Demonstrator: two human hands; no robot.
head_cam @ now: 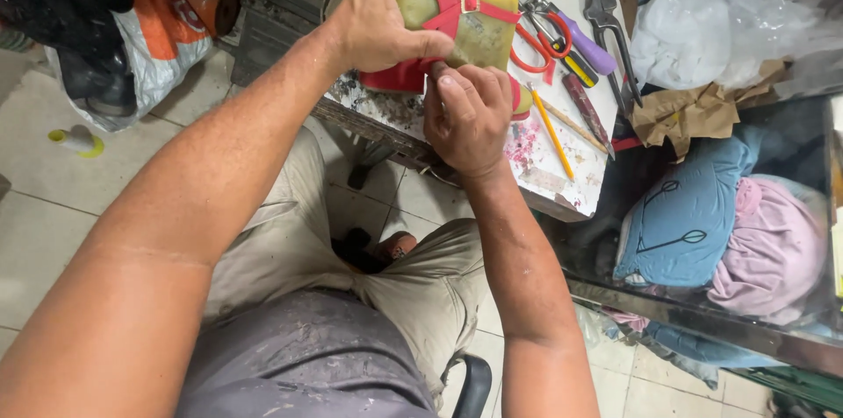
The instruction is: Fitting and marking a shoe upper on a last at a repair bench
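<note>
Your hands work a sandal on the stained worktable (562,181)

The yellow-green sandal (457,18) with red straps rests at the table's near edge; your left hand (378,18) grasps its side, your right hand (467,115) pinches its lower edge, pliers (615,32) and yellow pencil (553,133) lying just beside

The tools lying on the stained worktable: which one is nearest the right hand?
The thin yellow pencil, lying just beside the right hand; the purple-handled tool and red-handled scissors lie farther off.
</note>
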